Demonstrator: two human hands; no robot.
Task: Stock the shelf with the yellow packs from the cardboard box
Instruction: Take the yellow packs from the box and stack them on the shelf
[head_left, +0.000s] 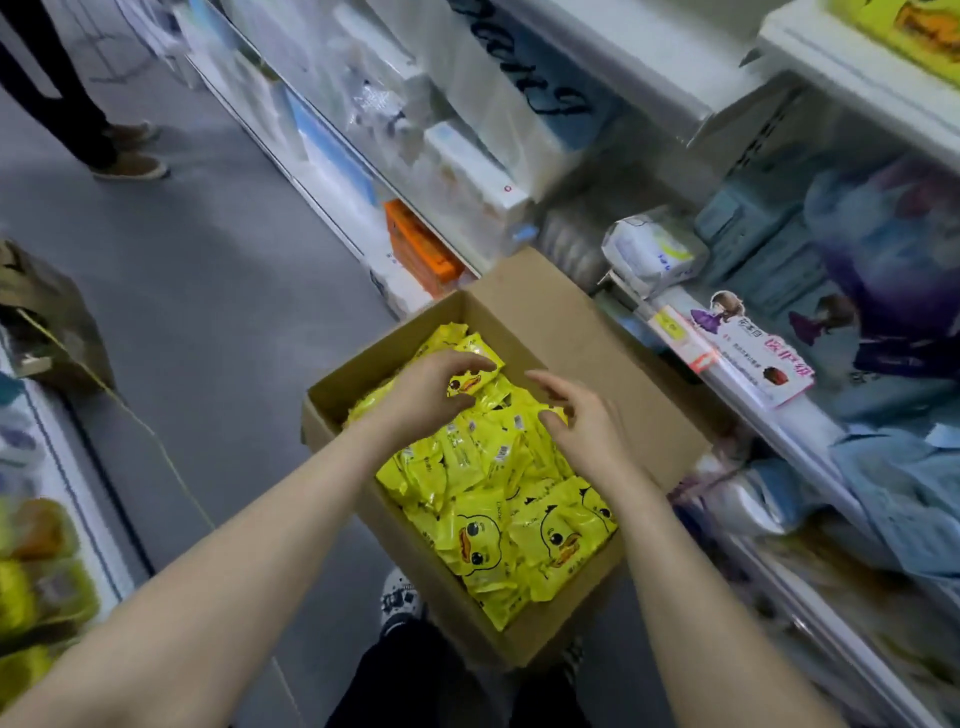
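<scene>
Yellow packs (483, 519) fill the cardboard box (545, 322): left hand (431, 387) pinches one by the far wall, right hand (584, 423) fingers slack; I advise lifting a squared handful.

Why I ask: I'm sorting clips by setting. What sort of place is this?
Most likely a retail shop aisle. White tiered shelves packed with wrapped goods line the right side, a promo card sits at a shelf edge, and an open cardboard box of yellow packs stands beside them.
</scene>
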